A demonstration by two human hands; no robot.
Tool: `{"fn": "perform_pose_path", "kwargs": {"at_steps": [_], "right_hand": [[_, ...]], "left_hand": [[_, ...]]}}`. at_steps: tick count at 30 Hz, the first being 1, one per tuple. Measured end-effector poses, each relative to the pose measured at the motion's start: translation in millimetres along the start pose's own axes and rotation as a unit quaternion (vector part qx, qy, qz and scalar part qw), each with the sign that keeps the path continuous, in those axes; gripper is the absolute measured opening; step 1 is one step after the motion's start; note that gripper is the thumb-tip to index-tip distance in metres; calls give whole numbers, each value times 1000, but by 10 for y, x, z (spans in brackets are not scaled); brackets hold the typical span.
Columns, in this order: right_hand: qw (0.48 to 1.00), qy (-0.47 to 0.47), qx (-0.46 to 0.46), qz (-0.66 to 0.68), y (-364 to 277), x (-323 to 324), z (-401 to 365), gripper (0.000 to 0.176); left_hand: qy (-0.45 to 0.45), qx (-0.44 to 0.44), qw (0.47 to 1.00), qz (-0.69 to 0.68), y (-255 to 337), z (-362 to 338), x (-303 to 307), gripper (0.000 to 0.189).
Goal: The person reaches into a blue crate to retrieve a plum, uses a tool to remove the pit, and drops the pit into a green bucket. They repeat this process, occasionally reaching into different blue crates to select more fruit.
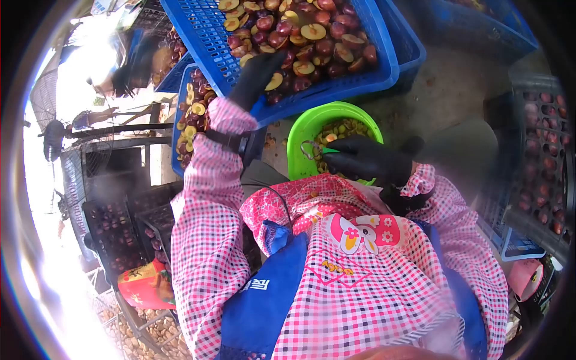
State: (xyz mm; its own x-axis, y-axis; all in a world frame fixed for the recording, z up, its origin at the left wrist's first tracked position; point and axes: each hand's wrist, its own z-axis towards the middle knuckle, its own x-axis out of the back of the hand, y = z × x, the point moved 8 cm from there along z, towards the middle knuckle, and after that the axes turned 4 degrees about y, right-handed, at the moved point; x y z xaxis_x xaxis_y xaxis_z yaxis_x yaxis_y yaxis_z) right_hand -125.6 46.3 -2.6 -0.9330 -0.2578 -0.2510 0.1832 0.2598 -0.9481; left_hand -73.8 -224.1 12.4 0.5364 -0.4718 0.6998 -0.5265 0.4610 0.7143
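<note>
Here's the right hand (pixel 369 159), gloved fingers closed around the looped tool (pixel 309 150), its metal ring hanging over the green tub (pixel 297 138); a firm grip serves best, I'd judge, with that ring turned away from the other palm. Now the left hand (pixel 255 81), beyond the green tub and to its left, is in among the halved plums (pixel 312 32); apart or pinching one, those fingers I can't tell! A light pick should spare the soft flesh. The plums lie in the blue crate (pixel 327 99) just beyond the green tub, so working low over the tub ought to catch any scraps (pixel 345 129)
</note>
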Motion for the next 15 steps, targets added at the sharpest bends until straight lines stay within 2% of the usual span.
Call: {"fn": "perform_pose_path", "kwargs": {"at_steps": [1,2,3,4,5,6,7,9,10,12,13,15], "right_hand": [[1000,2,0,1,-17,24,-16,38],[1000,5,2,10,-65,74,-40,38],[1000,7,4,18,-96,121,-61,38],[1000,11,1,18,-99,128,-87,38],[997,59,49,16,-179,182,-117,38],[990,106,97,15,-260,246,-150,39],[989,108,96,16,-275,278,-158,39],[997,75,-1,26,-172,286,-141,39],[997,76,-1,27,-160,290,-130,39],[985,154,79,-10,-259,406,-111,38],[985,154,80,-10,-247,414,-77,38],[969,248,-3,16,-67,594,-47,37]], "left_hand": [[-23,-40,993,113,-136,129,-108,51],[-95,0,974,206,-171,212,-272,44],[-97,-3,974,203,-116,239,-383,44],[-103,-35,956,272,-41,222,-514,42],[-108,-68,932,340,-19,229,-609,40],[-111,-70,931,339,-54,263,-642,40],[-122,-72,947,288,-90,292,-681,42],[-141,-75,970,182,-113,324,-707,54],[-141,-76,970,183,-137,342,-694,54],[-295,23,911,288,-218,260,-765,46],[-294,23,911,289,-136,253,-725,46],[-247,123,952,132,-39,163,-608,53]]}}
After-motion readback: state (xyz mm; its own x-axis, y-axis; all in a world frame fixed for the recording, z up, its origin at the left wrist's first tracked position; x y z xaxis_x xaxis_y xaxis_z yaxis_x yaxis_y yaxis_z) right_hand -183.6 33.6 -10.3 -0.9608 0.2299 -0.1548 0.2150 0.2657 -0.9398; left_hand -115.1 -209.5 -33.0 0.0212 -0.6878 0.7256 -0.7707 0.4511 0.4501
